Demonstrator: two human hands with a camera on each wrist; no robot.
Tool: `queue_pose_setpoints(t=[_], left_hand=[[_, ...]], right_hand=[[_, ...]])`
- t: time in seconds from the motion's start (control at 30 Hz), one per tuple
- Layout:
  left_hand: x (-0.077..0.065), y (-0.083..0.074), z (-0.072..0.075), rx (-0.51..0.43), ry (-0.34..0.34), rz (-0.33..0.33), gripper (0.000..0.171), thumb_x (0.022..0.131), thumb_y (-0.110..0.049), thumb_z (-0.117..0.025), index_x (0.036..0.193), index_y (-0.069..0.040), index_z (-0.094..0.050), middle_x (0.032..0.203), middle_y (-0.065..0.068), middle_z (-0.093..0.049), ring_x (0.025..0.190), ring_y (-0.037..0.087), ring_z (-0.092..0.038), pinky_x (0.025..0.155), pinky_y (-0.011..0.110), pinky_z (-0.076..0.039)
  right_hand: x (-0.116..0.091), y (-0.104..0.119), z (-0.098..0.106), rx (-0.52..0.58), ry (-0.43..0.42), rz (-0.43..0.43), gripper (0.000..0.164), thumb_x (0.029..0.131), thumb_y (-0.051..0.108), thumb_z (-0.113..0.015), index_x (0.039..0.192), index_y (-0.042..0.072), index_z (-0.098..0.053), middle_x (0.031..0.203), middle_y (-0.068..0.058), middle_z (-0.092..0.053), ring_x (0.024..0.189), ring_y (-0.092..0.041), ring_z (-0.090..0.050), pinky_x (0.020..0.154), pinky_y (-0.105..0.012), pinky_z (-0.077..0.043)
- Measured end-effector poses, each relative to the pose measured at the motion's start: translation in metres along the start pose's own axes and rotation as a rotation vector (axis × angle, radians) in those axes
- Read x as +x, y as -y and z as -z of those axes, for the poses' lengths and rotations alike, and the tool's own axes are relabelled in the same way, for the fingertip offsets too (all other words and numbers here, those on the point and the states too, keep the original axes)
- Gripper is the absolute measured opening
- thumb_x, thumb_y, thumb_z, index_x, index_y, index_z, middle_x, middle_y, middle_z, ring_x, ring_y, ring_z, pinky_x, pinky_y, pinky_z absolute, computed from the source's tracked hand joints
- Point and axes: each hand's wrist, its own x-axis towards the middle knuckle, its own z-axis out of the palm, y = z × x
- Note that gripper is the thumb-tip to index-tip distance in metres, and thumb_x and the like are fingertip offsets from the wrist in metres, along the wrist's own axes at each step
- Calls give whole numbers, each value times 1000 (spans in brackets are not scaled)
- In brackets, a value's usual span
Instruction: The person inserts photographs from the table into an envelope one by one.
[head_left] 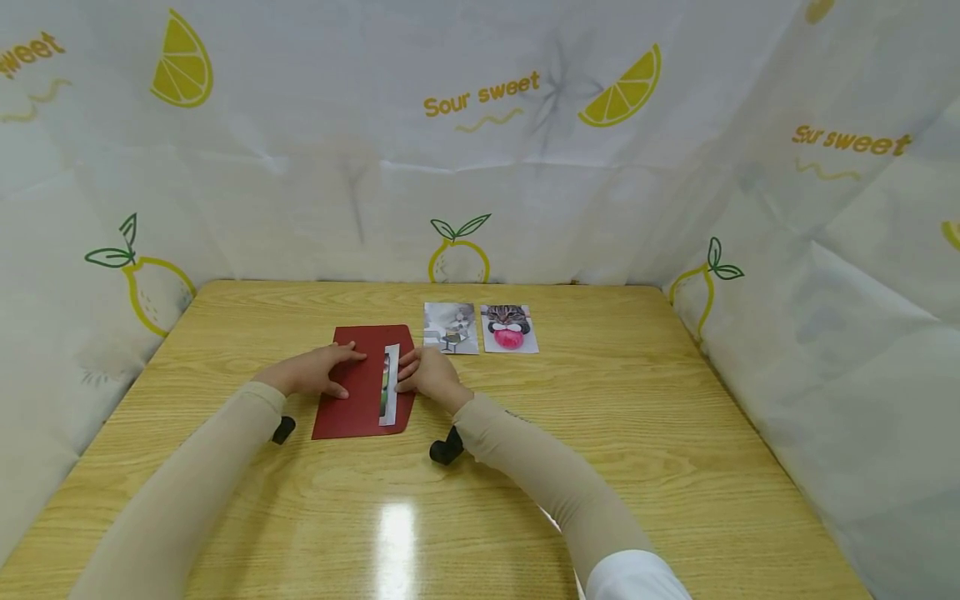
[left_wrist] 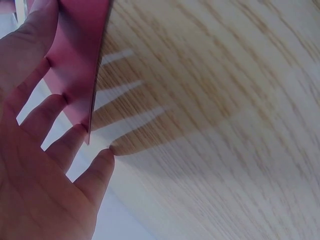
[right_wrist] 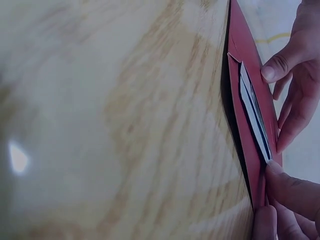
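A red envelope lies flat on the table with its flap toward the right. Along the flap side, a pale strip of a picture card shows, with the rest of the card hidden inside. My left hand rests on the envelope's left part, fingers spread; in the left wrist view, the fingertips lie along its red surface. At the card's outer edge, my right hand has bent fingers and pinches the card. The right wrist view shows the thumb right at the card's near end.
Two more picture cards lie behind the envelope: a pale greyish one and one with a cat and a pink ball. Black wrist-worn pieces stick out below both wrists. A white lemon-print cloth hangs around the wooden table.
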Motion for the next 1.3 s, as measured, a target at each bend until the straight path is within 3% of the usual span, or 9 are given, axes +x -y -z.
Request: queue_pose_setpoints(t=[0.27,0.73,1.3], left_hand=[[0,1,0,-1,-3,-5,67,88,-17,-71,146,-2,-40,156,30,-17,142,51,-17,113,60,-27],[0,-1,0,-1,-1,-1,67,88,-17,-71,146,-1,-40,156,31,-17,142,51,-18,112,59,-28],[-2,-3,2,2,-6,-16,67,88,-18,-72,145,0,-41,155,32,-18,141,51,-19,111,59,-29]], right_hand=[[0,-1,0,46,33,13,42,77,-2,-78,117,5,-67,88,-4,-71,75,-10,-66,65,-21,-56],[2,-2,-2,-73,13,29,45,75,8,-83,117,8,-67,87,1,-71,74,-6,-64,63,-17,-52],[2,-2,-2,-116,13,50,46,75,11,-83,118,7,-67,88,1,-72,75,-6,-64,62,-17,-51]])
